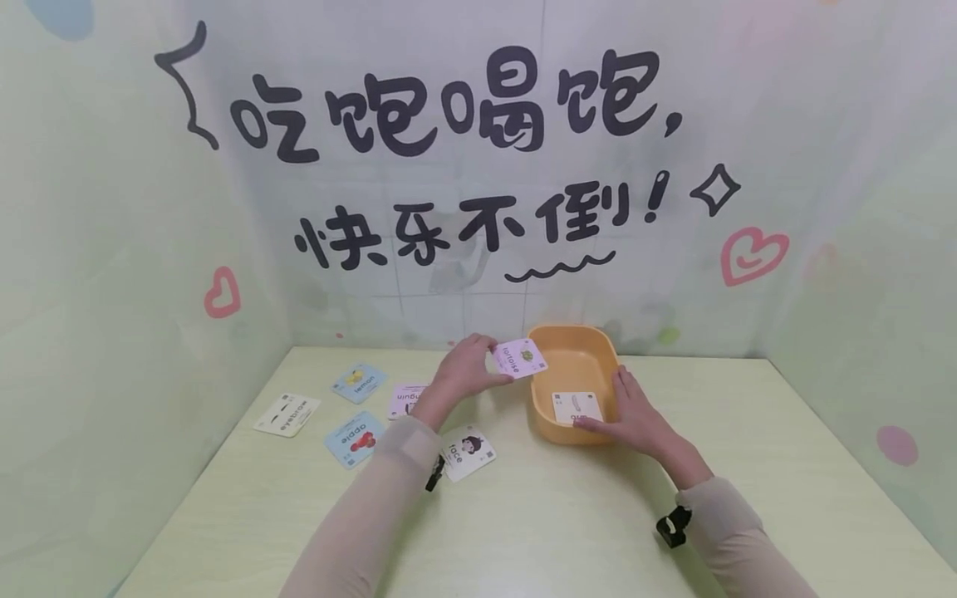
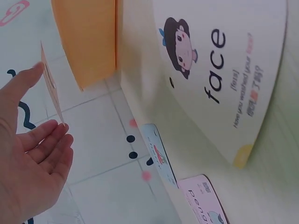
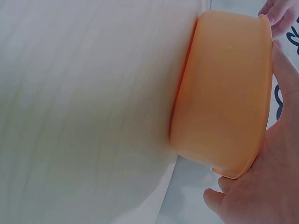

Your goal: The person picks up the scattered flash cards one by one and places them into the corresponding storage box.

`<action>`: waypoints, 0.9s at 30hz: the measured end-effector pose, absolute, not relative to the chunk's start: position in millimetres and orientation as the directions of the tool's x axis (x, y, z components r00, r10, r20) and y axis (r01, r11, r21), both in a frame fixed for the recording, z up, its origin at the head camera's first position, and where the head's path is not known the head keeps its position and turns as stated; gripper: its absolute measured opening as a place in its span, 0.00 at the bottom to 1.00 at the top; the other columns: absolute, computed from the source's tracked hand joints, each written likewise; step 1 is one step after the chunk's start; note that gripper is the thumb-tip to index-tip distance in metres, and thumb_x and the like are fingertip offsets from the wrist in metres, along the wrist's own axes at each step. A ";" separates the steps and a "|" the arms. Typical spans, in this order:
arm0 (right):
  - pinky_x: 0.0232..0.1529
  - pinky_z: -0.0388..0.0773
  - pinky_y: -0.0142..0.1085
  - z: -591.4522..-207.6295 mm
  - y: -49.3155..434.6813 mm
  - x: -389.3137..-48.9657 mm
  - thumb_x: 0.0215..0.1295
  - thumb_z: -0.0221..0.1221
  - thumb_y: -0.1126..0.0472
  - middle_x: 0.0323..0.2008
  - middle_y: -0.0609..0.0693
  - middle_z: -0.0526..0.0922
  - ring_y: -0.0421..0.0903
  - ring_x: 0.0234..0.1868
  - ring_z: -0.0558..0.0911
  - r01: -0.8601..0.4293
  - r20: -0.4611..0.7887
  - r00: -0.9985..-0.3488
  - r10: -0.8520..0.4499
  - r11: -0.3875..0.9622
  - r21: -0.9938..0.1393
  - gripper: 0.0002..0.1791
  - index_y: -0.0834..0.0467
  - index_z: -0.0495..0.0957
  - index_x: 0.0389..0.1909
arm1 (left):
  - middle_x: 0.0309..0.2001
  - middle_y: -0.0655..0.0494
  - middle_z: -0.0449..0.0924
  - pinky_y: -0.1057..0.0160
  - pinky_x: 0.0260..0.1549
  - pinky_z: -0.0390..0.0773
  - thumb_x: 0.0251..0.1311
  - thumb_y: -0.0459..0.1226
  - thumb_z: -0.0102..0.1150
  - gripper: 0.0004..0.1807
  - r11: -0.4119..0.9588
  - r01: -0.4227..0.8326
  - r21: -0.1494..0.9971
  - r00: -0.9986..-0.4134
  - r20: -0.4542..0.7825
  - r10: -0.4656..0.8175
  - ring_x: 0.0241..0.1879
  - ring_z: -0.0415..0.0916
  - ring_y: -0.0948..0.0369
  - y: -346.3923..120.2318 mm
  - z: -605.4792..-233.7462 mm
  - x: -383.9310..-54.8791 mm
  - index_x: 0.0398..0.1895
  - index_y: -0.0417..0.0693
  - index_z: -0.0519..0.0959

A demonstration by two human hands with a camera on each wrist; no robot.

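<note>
My left hand [image 1: 465,365] pinches a purple tortoise card [image 1: 521,358] between thumb and fingers, raised beside the left rim of an orange plastic box [image 1: 544,428]. The left wrist view shows that card [image 2: 52,86] nearly edge-on. My right hand [image 1: 635,415] holds the box at its near right corner, thumb over the front rim and fingers along the right side. In the right wrist view the palm lies against the rim [image 3: 267,102]. Inside the box is a white card [image 1: 576,405], upside down to me, its word partly covered by my thumb.
On the table left of the box lie a face card [image 1: 469,453], a penguin card [image 1: 404,400] partly behind my left wrist, an apple card [image 1: 355,440], a lemon card [image 1: 360,382] and an eyebrow card [image 1: 287,414]. A printed cloth wall [image 1: 463,166] stands behind.
</note>
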State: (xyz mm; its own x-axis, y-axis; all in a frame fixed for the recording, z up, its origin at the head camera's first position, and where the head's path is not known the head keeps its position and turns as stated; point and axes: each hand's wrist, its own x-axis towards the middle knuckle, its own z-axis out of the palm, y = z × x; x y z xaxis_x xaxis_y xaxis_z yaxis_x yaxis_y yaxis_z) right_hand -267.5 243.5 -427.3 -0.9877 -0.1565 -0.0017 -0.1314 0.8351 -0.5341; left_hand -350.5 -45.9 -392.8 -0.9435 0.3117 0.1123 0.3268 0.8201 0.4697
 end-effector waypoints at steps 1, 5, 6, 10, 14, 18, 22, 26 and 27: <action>0.76 0.49 0.64 -427.3 243.6 -267.5 0.55 0.63 0.30 0.78 0.71 0.35 0.69 0.78 0.42 -0.129 -0.005 -0.988 -0.156 0.836 -0.534 0.70 0.74 0.35 0.75 | 0.63 0.48 0.75 0.50 0.64 0.75 0.50 0.53 0.74 0.42 0.817 0.335 0.470 -0.941 0.115 0.320 0.60 0.74 0.51 -43.0 -392.3 -349.8 0.67 0.45 0.71; 0.75 0.49 0.64 -428.9 244.1 -268.1 0.54 0.63 0.29 0.78 0.70 0.35 0.70 0.78 0.42 -0.121 -0.007 -0.989 -0.148 0.834 -0.538 0.71 0.74 0.35 0.76 | 0.63 0.49 0.75 0.50 0.63 0.75 0.50 0.53 0.74 0.42 0.812 0.359 0.460 -0.931 0.118 0.345 0.60 0.74 0.52 -32.2 -391.1 -346.7 0.67 0.46 0.72; 0.75 0.49 0.65 -429.2 243.9 -268.2 0.54 0.63 0.29 0.78 0.71 0.35 0.70 0.78 0.42 -0.120 -0.006 -0.989 -0.147 0.834 -0.539 0.71 0.74 0.35 0.76 | 0.63 0.49 0.75 0.50 0.63 0.75 0.50 0.53 0.74 0.42 0.811 0.361 0.460 -0.930 0.117 0.348 0.60 0.74 0.52 -29.7 -390.4 -345.7 0.67 0.46 0.72; 0.75 0.49 0.65 -430.6 244.2 -269.2 0.54 0.63 0.29 0.78 0.70 0.35 0.70 0.78 0.42 -0.119 -0.001 -0.990 -0.142 0.834 -0.539 0.71 0.74 0.35 0.76 | 0.64 0.49 0.75 0.50 0.64 0.75 0.50 0.54 0.74 0.42 0.806 0.383 0.451 -0.921 0.114 0.373 0.62 0.74 0.52 -19.8 -389.2 -342.8 0.67 0.46 0.72; 0.75 0.49 0.64 -429.5 243.9 -268.9 0.54 0.63 0.29 0.78 0.71 0.35 0.70 0.78 0.42 -0.128 0.006 -0.989 -0.149 0.832 -0.539 0.71 0.74 0.35 0.76 | 0.63 0.49 0.75 0.51 0.63 0.76 0.50 0.55 0.73 0.41 0.802 0.409 0.435 -0.909 0.114 0.402 0.61 0.74 0.52 -10.6 -390.0 -342.2 0.65 0.46 0.73; 0.75 0.50 0.64 -428.0 243.9 -268.6 0.55 0.64 0.30 0.78 0.72 0.35 0.70 0.78 0.43 -0.142 0.015 -0.987 -0.158 0.831 -0.539 0.70 0.75 0.36 0.75 | 0.64 0.50 0.75 0.53 0.63 0.76 0.50 0.56 0.73 0.40 0.806 0.414 0.424 -0.905 0.099 0.413 0.62 0.74 0.53 -2.5 -392.2 -340.6 0.65 0.47 0.73; 0.75 0.51 0.64 -427.0 243.9 -268.5 0.55 0.63 0.30 0.78 0.72 0.36 0.70 0.78 0.43 -0.145 0.018 -0.987 -0.159 0.835 -0.531 0.70 0.75 0.36 0.75 | 0.61 0.50 0.77 0.56 0.58 0.79 0.51 0.55 0.72 0.40 0.809 0.422 0.409 -0.900 0.087 0.426 0.57 0.75 0.55 4.6 -393.5 -338.0 0.65 0.47 0.74; 0.75 0.51 0.65 -427.6 244.0 -268.7 0.54 0.63 0.29 0.78 0.72 0.35 0.70 0.78 0.43 -0.137 0.009 -0.988 -0.156 0.835 -0.532 0.71 0.75 0.35 0.75 | 0.57 0.51 0.78 0.59 0.51 0.81 0.51 0.54 0.73 0.39 0.804 0.434 0.407 -0.894 0.080 0.442 0.51 0.76 0.57 10.0 -393.4 -334.8 0.64 0.46 0.74; 0.75 0.51 0.65 -428.0 244.1 -268.9 0.54 0.63 0.29 0.78 0.72 0.35 0.70 0.78 0.43 -0.134 0.007 -0.988 -0.154 0.835 -0.534 0.71 0.75 0.35 0.75 | 0.57 0.51 0.78 0.59 0.51 0.81 0.51 0.54 0.73 0.39 0.802 0.432 0.412 -0.894 0.078 0.441 0.51 0.77 0.57 11.0 -393.6 -333.9 0.63 0.46 0.74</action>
State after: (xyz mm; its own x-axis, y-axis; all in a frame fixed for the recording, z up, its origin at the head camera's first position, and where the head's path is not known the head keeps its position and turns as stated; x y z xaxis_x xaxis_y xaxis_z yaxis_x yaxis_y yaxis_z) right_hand -268.9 244.1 -428.0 -0.9881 -0.1537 0.0069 -0.1337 0.8349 -0.5339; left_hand -333.9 11.0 -393.6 -0.8940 0.4414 0.0778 0.4319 0.8022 0.4122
